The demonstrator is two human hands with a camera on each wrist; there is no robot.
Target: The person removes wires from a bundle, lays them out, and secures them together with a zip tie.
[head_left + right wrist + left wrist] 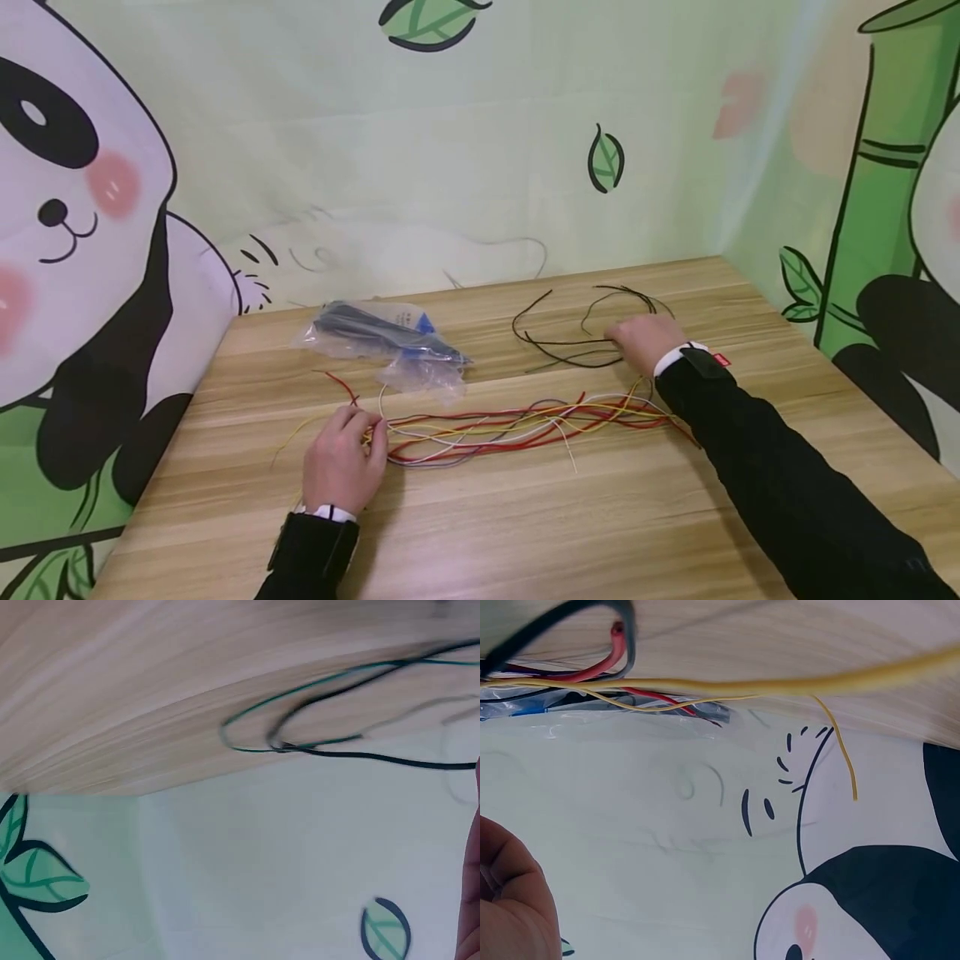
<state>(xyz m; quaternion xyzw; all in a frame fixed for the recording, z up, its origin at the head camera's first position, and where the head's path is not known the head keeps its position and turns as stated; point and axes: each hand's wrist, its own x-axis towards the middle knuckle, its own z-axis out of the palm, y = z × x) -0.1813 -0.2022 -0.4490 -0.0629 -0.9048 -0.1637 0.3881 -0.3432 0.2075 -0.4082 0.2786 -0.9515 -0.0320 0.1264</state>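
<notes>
Red, yellow, white and dark wires (487, 447) lie in a loose bundle across the table. At the bundle's left end, my left hand (343, 462) pinches the wires between thumb and fingers. A yellow wire (780, 684) stretches across the left wrist view, well away from the visible part of the left hand (517, 900). Farther back on the right, my right hand (647, 343) holds black wires (570, 342) that curve out on both sides of it. A dark green wire (292, 690) loops beside the black one in the right wrist view. The right fingertips are mostly hidden.
Behind the bundle, a clear plastic bag (427, 375) with dark contents lies on the wooden table (525, 533). Printed cloth walls (480, 167) with pandas and leaves stand along the table's back and sides.
</notes>
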